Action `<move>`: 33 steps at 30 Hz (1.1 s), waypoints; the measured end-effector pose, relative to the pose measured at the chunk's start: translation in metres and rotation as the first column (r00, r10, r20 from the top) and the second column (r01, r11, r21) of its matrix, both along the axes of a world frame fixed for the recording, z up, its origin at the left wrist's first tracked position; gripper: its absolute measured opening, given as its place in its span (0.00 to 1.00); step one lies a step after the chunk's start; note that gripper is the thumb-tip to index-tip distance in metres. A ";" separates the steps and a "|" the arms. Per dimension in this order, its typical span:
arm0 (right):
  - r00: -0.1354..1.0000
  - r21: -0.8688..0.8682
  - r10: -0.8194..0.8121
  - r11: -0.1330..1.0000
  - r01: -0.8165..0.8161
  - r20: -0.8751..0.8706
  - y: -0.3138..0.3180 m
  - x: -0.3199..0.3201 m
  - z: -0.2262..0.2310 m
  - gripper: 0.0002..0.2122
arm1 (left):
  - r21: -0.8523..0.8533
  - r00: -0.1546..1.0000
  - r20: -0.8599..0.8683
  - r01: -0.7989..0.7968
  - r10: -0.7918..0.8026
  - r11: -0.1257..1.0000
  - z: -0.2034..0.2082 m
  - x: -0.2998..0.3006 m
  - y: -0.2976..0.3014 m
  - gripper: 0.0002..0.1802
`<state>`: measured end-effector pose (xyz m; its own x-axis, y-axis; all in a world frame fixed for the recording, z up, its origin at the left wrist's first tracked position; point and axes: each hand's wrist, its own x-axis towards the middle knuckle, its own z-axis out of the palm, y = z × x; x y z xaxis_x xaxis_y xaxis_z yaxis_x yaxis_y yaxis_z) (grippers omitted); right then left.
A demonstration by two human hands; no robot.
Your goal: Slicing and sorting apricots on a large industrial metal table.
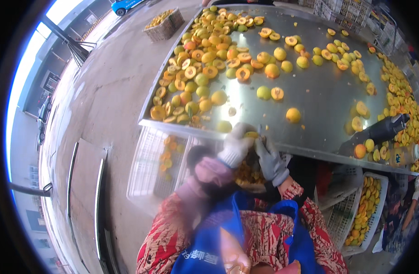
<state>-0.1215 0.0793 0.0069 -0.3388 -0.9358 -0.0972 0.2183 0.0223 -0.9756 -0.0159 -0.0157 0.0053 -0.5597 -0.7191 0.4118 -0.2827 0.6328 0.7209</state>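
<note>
My left hand (237,145), in a white knit glove and smeared by motion, is closed around a yellow peach piece (251,134) at the table's near edge. Beside it my right hand (269,160), in a grey glove, has its fingers bent against the same piece. A thin grey shape sticks up at those fingertips, too small to name. Just beyond my hands lies the metal table (319,105), with a heap of whole and halved peaches (209,50) at its far left. A lone peach (293,115) sits right of my hands.
Below the table's edge stand a white crate (147,160) with some peaches and, at right, a crate full of peaches (365,212). More peaches (403,100) line the table's right side, near a black object (383,130) and a clear bottle (405,155). Another person's arm (412,205) shows at far right.
</note>
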 end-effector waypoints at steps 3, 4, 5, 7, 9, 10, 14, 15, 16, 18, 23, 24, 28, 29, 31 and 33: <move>0.922 -0.054 0.056 0.995 -0.083 -0.383 0.003 0.012 0.002 0.09 | 0.201 0.917 -0.379 -0.052 0.127 0.978 0.003 0.004 0.029 0.13; 0.952 0.051 0.091 0.996 -0.079 -0.291 0.002 0.013 0.007 0.10 | 0.222 0.920 -0.373 -0.036 0.119 0.974 0.002 0.000 0.028 0.13; 0.955 0.070 0.091 0.995 -0.074 -0.282 0.003 0.014 0.007 0.10 | 0.538 0.868 -0.387 -0.062 0.312 0.841 0.002 -0.001 0.028 0.11; 1.000 0.040 -0.019 0.999 0.019 0.005 0.007 0.017 0.004 0.12 | 0.798 0.809 -0.320 -0.051 0.493 0.601 0.001 -0.003 0.022 0.10; 0.998 0.161 0.054 0.986 -0.047 -0.037 0.019 0.019 0.030 0.11 | 0.895 0.529 -0.423 0.370 0.736 0.249 0.003 0.007 0.010 0.21; 0.990 0.278 0.119 0.956 -0.093 -0.077 0.026 0.017 0.037 0.10 | 0.900 0.534 -0.412 0.366 0.738 0.237 0.002 0.009 0.014 0.21; 0.813 0.194 0.214 0.973 -0.127 -0.541 0.033 0.024 0.019 0.09 | 0.861 0.624 -0.508 0.348 0.593 0.371 0.011 0.011 0.034 0.26; 0.821 0.203 0.219 0.971 -0.129 -0.527 0.033 0.021 0.018 0.10 | 0.843 0.666 -0.508 0.256 0.546 0.473 0.016 0.006 0.040 0.19; 0.823 0.205 0.221 0.970 -0.130 -0.524 0.033 0.023 0.015 0.10 | 0.804 0.704 -0.496 0.151 0.508 0.575 0.017 0.008 0.044 0.12; 0.767 0.242 0.259 0.960 -0.138 -0.588 0.033 0.027 0.011 0.11 | 0.756 0.764 -0.434 0.021 0.478 0.654 0.016 0.012 0.050 0.13; 0.788 0.355 0.343 0.919 -0.170 -0.512 0.031 0.032 0.023 0.14 | 0.867 0.697 -0.389 0.054 0.603 0.496 0.022 0.011 0.049 0.18; 0.800 0.389 0.372 0.901 -0.191 -0.471 0.031 0.032 0.023 0.15 | 0.840 0.728 -0.364 -0.014 0.581 0.543 0.021 0.012 0.049 0.19; 0.858 0.297 0.354 0.921 -0.252 -0.371 0.026 0.023 -0.001 0.15 | 0.699 0.793 -0.344 -0.142 0.503 0.701 0.019 0.005 0.049 0.18; 0.893 0.238 0.361 0.923 -0.302 -0.268 0.025 0.022 -0.001 0.15 | 0.699 0.794 -0.343 -0.142 0.503 0.701 0.018 0.006 0.048 0.18; 0.915 0.175 0.371 0.923 -0.344 -0.159 0.023 0.017 0.001 0.15 | 0.758 0.842 -0.358 0.009 0.404 0.652 0.019 0.007 0.046 0.20; 0.846 0.177 0.317 0.948 -0.266 -0.428 0.024 0.008 0.002 0.17 | 0.885 0.800 -0.389 0.185 0.457 0.428 0.029 0.009 0.040 0.20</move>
<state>-0.1136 0.1028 0.0093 -0.0829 -0.9908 -0.1071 -0.2718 0.1258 -0.9541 -0.0073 0.0239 0.0339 -0.3458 -0.8848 -0.3123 0.3029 -0.4203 0.8553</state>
